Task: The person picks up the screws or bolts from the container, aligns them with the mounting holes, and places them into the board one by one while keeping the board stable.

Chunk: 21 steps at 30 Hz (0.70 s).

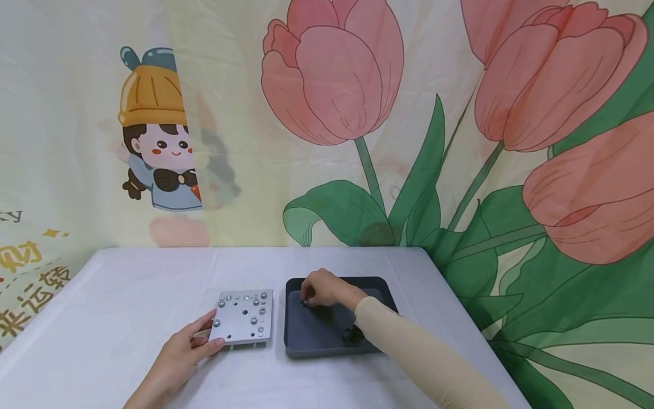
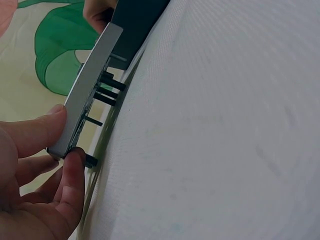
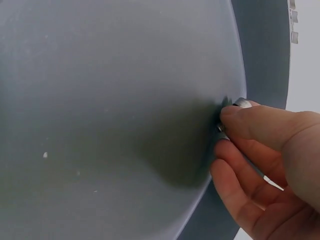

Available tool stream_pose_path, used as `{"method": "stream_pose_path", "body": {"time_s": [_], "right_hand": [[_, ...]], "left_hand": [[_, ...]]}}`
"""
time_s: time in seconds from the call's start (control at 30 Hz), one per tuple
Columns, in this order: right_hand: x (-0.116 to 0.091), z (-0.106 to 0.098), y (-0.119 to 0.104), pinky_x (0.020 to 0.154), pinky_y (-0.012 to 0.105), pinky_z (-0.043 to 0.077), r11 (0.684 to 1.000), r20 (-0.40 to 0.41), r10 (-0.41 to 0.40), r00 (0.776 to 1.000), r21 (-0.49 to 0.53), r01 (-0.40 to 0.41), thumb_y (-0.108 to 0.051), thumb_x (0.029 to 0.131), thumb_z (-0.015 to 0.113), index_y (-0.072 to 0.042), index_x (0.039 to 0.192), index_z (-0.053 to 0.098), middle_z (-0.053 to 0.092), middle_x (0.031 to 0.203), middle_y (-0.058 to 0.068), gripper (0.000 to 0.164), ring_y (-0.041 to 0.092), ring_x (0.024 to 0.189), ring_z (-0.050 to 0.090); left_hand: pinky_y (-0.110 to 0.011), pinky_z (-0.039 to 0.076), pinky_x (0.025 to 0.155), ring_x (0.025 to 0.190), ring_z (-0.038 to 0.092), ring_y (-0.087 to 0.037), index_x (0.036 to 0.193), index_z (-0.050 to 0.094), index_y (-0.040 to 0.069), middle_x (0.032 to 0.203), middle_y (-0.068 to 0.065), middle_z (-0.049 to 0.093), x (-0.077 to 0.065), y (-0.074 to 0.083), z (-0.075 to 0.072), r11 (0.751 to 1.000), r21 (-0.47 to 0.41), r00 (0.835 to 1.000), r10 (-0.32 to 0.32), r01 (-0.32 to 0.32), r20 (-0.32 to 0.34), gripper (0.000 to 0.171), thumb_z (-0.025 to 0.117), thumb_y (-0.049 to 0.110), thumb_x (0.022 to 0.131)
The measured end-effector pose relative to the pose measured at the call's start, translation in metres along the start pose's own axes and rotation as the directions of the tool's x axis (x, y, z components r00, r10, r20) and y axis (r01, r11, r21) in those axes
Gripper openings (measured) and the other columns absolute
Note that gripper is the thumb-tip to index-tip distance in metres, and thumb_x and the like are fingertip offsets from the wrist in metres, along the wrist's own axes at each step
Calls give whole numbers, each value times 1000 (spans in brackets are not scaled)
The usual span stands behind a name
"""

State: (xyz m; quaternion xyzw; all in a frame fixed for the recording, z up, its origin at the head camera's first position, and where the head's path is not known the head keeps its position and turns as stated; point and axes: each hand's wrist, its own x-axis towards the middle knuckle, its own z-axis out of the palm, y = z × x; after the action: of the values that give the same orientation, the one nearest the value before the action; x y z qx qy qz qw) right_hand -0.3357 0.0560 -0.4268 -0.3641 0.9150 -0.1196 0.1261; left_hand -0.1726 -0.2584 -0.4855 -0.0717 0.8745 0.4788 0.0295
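A silver metal plate (image 1: 240, 326) with several screws and holes is held at its left edge by my left hand (image 1: 179, 352), thumb on top and fingers beneath. In the left wrist view, dark screw shanks (image 2: 106, 95) stick out of the plate's underside, and the plate is tilted off the white cloth. My right hand (image 1: 324, 288) reaches into the dark grey tray (image 1: 311, 335) at its left far part. Between thumb and fingers it pinches a small shiny metal piece (image 3: 242, 102); the fingers hide most of it, so its kind cannot be told.
Inside the tray, a small black object (image 1: 351, 335) lies near the front, partly hidden by the right sleeve (image 1: 403, 346). White cloth (image 1: 153, 289) covers the table. Behind stands a backdrop (image 1: 245, 187) printed with tulips and a cartoon figure.
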Motion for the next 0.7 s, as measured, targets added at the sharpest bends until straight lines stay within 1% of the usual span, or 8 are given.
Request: {"method": "stream_pose_path", "body": {"time_s": [0.17, 0.27, 0.4, 0.53, 0.7], "right_hand": [[-5, -1, 2, 77, 23, 50, 999, -33, -12, 999, 36, 13, -4, 94, 78, -11, 102, 79, 72, 88, -5, 10, 5, 79, 60], [-7, -2, 2, 77, 23, 49, 998, -55, -22, 998, 50, 25, -5, 96, 77, -10, 109, 80, 72, 89, -4, 14, 6, 79, 58], [-10, -2, 1, 76, 23, 49, 997, -88, -25, 996, 77, 32, -7, 96, 77, -10, 115, 81, 71, 88, -7, 19, 5, 79, 58], [-12, -1, -1, 75, 21, 51, 993, -134, -15, 991, 114, 30, -10, 96, 79, -12, 109, 82, 72, 85, -11, 14, 2, 77, 60], [-15, 0, -7, 73, 20, 52, 983, -192, -12, 981, 177, 47, -14, 94, 83, -14, 104, 82, 74, 83, -12, 10, -1, 75, 64]], "left_hand": [[-22, 52, 81, 124, 64, -28, 165, 39, 13, 158, -25, 50, 1, 0, 0, 1000, -6, 1000, 0, 0, 6, 89, 83, 42, 93], [-22, 52, 81, 125, 64, -28, 165, 39, 13, 158, -25, 50, 1, 0, 0, 1000, -5, 1000, 4, -4, 6, 89, 83, 41, 93], [-21, 52, 82, 125, 64, -29, 165, 39, 13, 158, -25, 50, 0, 0, 0, 1000, -6, 1000, 9, -9, 4, 88, 83, 40, 94], [-20, 52, 82, 126, 64, -29, 166, 39, 14, 158, -25, 50, 0, -2, 0, 1000, -12, 1000, 8, -8, 9, 87, 82, 39, 94], [-21, 52, 81, 124, 63, -26, 166, 38, 14, 159, -24, 49, 1, -1, 0, 1000, -27, 1000, -7, 8, 17, 87, 82, 38, 95]]}}
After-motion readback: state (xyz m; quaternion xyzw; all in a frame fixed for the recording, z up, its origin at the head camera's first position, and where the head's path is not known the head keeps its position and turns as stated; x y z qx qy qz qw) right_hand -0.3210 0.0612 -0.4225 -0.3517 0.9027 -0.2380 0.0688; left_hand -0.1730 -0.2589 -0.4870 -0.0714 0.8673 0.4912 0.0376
